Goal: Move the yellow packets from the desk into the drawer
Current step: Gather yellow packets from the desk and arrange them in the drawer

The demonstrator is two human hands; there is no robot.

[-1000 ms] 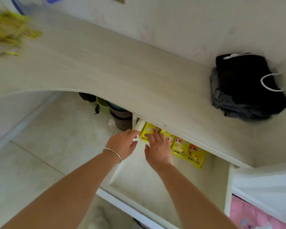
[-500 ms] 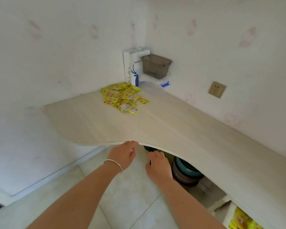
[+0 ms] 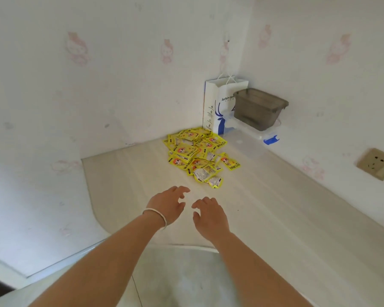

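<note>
Your left hand (image 3: 167,204) and right hand (image 3: 210,214) hover over the desk (image 3: 264,207), fingers loosely curled, holding nothing. Yellow packets (image 3: 198,155) piled beyond them, near the paper bag (image 3: 217,107).

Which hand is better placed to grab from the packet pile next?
Right, marginally. The right hand sits almost straight below the yellow packets; the left hand is offset left of them. Both hover empty over the desk, fingers loosely curled.

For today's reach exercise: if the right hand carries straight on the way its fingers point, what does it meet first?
Probably the near edge of the packets. The right hand is empty, with only bare desk between; its height above the desk is unclear.
</note>
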